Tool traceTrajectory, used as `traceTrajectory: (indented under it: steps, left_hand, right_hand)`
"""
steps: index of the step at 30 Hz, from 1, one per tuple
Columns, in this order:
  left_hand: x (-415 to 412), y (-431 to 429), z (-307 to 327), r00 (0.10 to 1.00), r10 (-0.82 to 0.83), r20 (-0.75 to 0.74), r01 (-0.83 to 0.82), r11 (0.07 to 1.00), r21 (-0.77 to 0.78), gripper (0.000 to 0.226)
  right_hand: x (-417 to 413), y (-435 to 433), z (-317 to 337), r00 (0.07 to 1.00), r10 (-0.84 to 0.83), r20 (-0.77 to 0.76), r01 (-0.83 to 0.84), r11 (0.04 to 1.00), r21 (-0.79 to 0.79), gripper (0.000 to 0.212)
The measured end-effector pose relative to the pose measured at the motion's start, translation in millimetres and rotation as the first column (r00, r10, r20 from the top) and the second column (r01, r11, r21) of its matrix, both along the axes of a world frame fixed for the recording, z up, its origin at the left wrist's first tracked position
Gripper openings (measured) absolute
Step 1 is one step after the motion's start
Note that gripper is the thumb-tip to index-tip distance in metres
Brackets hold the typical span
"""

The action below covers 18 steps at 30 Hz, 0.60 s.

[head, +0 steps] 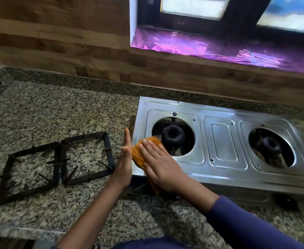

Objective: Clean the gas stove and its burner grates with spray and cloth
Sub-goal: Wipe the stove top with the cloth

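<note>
the steel 2-burner gas stove (pixel 223 141) sits on the speckled counter (pixel 57 108), its top shiny and both grates off. the dark left burner (pixel 172 134) and right burner (pixel 271 145) show in round openings. 2 black square grates, the left grate (pixel 29 173) and the right grate (pixel 86 157), lie flat on the counter, touching side by side, just left of the stove. the orange cloth (pixel 138 157) lies bunched on the stove's left front corner, under the flat right hand (pixel 158 162).
</note>
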<state>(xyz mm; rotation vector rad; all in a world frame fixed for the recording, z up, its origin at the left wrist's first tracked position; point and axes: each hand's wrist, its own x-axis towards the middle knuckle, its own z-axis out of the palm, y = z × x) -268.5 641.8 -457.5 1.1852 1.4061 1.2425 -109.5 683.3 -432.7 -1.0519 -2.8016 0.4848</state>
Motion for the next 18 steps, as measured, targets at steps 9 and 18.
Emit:
traceTrajectory:
  steps: [9, 18]
  left_hand:
    - [4, 0, -2, 0.913, 0.101, -0.396, -0.050, 0.989, 0.136, 0.086]
    - [9, -3, 0, 0.876, 0.156, -0.456, -0.085, 0.981, 0.173, 0.082]
  right_hand:
    - [-90, 166, 6, 0.967, -0.239, 0.085, 0.239, 0.971, 0.011, 0.061]
    - [-67, 91, 6, 0.995, 0.055, 0.089, -0.058, 0.998, 0.029, 0.074]
